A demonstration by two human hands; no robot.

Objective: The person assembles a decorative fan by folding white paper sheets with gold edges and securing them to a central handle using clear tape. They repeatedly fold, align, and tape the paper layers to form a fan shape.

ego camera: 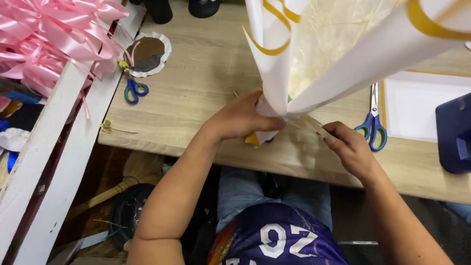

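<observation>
Head view: wooden table, pink ribbon bows.

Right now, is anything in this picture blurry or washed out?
In the head view, the right hand and the pale strip it pulls are motion-blurred; the white wrapping paper is smeared near the top edge and brightly lit; the left hand, the wooden table and blue-green scissors look sharp.

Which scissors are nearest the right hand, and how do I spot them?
Start from the wooden table and follow its right side to the white sheet. The scissors lie beside that sheet's left edge, just above the right hand. Their handles are blue and green, larger than the blue pair far left.
</observation>
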